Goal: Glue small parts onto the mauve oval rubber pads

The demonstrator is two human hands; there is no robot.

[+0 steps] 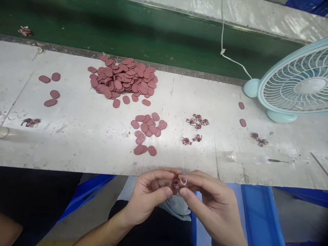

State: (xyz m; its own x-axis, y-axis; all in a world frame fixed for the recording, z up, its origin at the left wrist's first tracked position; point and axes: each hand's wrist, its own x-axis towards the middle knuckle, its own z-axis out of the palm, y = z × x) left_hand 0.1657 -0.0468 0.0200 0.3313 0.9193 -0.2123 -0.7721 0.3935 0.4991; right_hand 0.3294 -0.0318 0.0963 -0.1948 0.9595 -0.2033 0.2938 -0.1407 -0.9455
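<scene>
1. While I watch from the head camera, my left hand (148, 196) and right hand (205, 200) meet just below the near edge of the white bench (77, 136), both pinching one small reddish tag (176, 183) that carries a thin metal ring (183, 181).
2. Both hands are closed on that tag, thumb and forefinger of each gripping it; the tag sits between the fingertips, off the bench.
3. Beyond my hands on the bench lies a small heap of oval reddish discs (148, 131), roughly fifteen, overlapping too much for an exact count.
4. Farther back from that heap is a big pile of discs (123, 78), too many to count.
5. Left of the big pile lie four loose discs (50, 89).
6. Right of the small heap sit about six finished ringed pieces (196, 128) in two clusters.
7. Near the fan (294, 83), at the bench's right end, lie two more discs (242, 113).
</scene>
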